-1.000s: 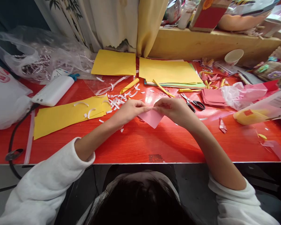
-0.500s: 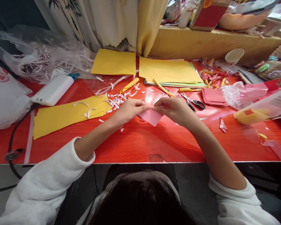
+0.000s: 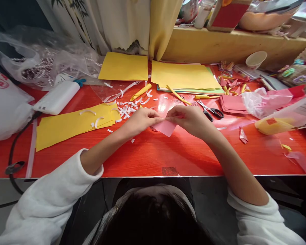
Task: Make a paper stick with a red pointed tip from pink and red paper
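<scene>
Head view: left hand (image 3: 143,119) and right hand (image 3: 190,119) both pinch pink paper (image 3: 167,128) over red table (image 3: 140,158); slightly less paper shows below grip than second ago, suggesting small, slow adjustment.

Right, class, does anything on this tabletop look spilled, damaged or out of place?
Yes. White paper scraps lie scattered beside the left hand, some on the yellow sheets, rather than gathered up. Near the front edge of the red tabletop, a dark patch breaks the colour; damage or residue, I can't tell.
</scene>
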### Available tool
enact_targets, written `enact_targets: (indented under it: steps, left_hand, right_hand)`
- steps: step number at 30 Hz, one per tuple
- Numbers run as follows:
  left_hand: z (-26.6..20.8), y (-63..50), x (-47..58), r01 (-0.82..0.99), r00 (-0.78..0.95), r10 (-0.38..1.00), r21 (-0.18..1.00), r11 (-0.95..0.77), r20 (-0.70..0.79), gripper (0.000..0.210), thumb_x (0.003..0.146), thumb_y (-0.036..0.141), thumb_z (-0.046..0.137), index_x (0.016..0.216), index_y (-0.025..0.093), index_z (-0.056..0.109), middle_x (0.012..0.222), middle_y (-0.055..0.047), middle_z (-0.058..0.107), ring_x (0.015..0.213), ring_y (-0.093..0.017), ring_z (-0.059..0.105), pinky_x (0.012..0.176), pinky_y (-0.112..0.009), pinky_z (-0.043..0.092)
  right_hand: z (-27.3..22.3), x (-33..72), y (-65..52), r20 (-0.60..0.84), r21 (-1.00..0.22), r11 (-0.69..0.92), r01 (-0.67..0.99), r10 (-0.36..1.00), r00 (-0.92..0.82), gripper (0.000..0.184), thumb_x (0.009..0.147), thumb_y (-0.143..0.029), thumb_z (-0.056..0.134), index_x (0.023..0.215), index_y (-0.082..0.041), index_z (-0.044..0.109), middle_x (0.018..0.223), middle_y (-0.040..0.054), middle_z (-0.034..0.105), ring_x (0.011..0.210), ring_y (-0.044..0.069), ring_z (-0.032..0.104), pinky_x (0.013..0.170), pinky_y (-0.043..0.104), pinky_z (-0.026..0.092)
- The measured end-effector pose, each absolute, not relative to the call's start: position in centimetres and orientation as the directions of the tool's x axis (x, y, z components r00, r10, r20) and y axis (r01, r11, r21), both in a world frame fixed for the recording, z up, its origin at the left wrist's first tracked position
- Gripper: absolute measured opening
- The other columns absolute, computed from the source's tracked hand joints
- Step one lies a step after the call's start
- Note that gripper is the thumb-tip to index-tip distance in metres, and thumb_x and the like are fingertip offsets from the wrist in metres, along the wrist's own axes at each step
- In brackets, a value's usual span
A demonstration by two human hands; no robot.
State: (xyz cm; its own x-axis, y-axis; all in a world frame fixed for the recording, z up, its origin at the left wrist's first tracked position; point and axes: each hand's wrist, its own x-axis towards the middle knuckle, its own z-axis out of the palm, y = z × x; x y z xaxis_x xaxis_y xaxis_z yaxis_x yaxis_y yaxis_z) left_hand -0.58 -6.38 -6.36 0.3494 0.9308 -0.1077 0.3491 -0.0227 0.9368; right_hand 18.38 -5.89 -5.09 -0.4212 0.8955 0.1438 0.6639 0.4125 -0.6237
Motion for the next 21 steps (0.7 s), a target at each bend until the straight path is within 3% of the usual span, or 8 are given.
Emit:
enact_targets:
  steps: [15,21]
  left_hand:
    - [-6.65,-6.29,-0.55,0.326,0.357,0.929,0.945,-0.026,-0.098,0.028,0.075,0.04,0.064,0.073,0.013,0.066,0.069,-0.001,0.059,0.063,-0.01,0.056,0.06,-0.022,0.045]
    - [-6.57,-6.29,-0.57,0.31,0.345,0.935,0.95,-0.036,-0.077,0.025,0.074,0.037,0.065,0.071,0.012,0.064,0.067,-0.001,0.059,0.062,-0.009,0.055,0.061,-0.022,0.045]
  right_hand:
    - [-5.09,18.58,-5.8,0.149,-0.537,0.486,0.689,0.859,-0.49,0.018,0.082,-0.018,0.052,0.084,-0.016,0.07,0.084,0.0056,0.071,0.075,0.016,0.06,0.065,0.027,0.041]
    - [-4.46,18.89,-5.86,0.126,-0.567,0.498,0.657,0.84,-0.528,0.022,0.086,-0.027,0.051,0.086,-0.016,0.07,0.082,0.0053,0.07,0.072,0.015,0.059,0.065,0.027,0.039]
